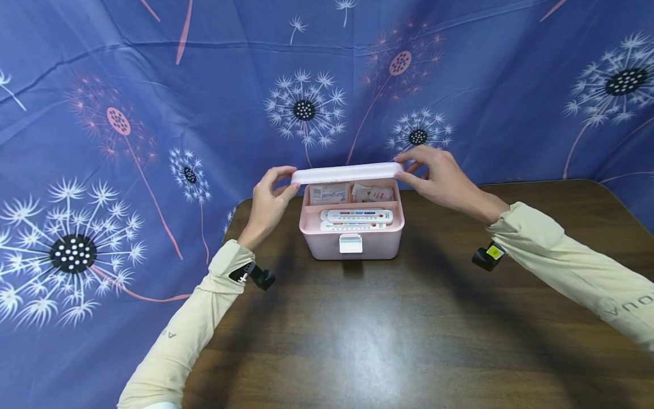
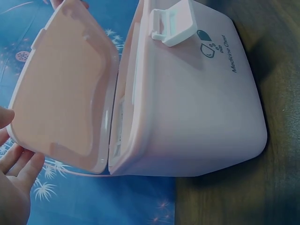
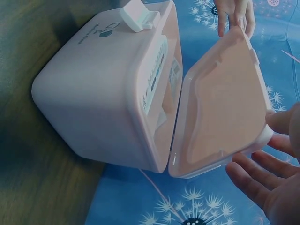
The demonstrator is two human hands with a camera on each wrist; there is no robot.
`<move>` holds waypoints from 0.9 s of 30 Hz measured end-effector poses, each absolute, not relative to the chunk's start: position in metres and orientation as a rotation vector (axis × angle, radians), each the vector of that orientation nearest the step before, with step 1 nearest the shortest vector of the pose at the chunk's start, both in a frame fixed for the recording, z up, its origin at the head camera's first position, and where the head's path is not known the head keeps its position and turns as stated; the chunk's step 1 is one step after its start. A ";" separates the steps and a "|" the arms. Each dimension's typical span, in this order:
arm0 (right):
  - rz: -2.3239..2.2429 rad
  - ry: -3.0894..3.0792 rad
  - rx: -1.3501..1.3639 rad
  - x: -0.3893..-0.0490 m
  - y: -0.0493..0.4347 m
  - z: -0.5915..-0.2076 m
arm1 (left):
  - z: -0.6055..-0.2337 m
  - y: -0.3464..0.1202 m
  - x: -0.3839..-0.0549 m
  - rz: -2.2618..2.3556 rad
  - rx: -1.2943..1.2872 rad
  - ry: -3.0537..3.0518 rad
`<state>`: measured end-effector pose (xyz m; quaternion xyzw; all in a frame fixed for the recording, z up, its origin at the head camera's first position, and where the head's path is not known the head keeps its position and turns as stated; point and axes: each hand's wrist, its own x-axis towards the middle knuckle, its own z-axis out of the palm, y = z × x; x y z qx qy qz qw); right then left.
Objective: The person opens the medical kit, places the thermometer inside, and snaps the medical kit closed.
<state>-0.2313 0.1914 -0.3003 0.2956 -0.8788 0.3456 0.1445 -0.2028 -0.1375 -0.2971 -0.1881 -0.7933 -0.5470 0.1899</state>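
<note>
A pink medicine chest (image 1: 319,244) stands on the table with its hinged lid (image 1: 347,172) raised. My left hand (image 1: 267,204) pinches the lid's left corner between thumb and fingers. At the opposite corner my right hand (image 1: 444,177) holds the lid the same way, its thumb on the edge (image 3: 276,123). Inside, white oblong cases with printed scales (image 1: 360,216) lie in the front compartment. Behind a divider are a packet marked "Surgical" (image 1: 328,193) and some crumpled clear packets (image 1: 373,193). The white front latch (image 1: 351,243) is flipped outward.
The brown wooden table (image 1: 357,341) extends in front of the chest and to both sides. Close behind it hangs a blue cloth with dandelion prints (image 1: 230,102). Each wrist carries a small black camera, the left one (image 1: 263,278) near the table's left side.
</note>
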 end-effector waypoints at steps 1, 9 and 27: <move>0.998 -2.535 0.851 -0.231 0.192 -0.301 | -0.298 -0.137 -0.202 -1.542 -0.531 -2.226; 1.009 -2.548 0.856 -0.228 0.192 -0.303 | -0.304 -0.140 -0.201 -1.580 -0.548 -2.201; 1.050 -2.575 0.868 -0.222 0.193 -0.313 | -0.320 -0.142 -0.196 -1.674 -0.552 -2.139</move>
